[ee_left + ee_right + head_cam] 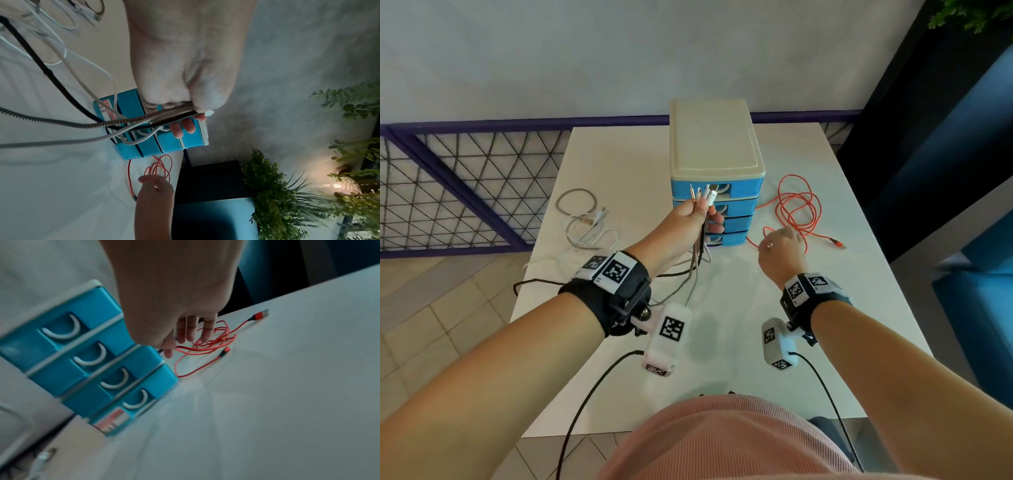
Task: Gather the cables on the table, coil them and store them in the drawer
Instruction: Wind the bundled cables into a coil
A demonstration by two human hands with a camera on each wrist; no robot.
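My left hand [702, 209] [195, 113] grips a bundle of cable ends [707, 195] [123, 123], white, black and braided silver, raised in front of the blue drawer unit [715, 147] [150, 146] [82, 353]. The bundle's cables trail down to the white table [619, 164]. All the drawers look closed. My right hand [780, 240] [189, 335] [152, 180] hovers with loose fingers just over a tangled red cable [798, 212] [207, 345] [158, 167] lying right of the unit; no grip on it shows. More pale cables [585, 219] [68, 16] lie looped on the table's left.
The red cable's plug [837, 243] [261, 314] lies close to the table's right edge. A purple netted railing [465, 171] stands to the left, dark blue furniture [979, 291] to the right, and plants [287, 194] beyond it.
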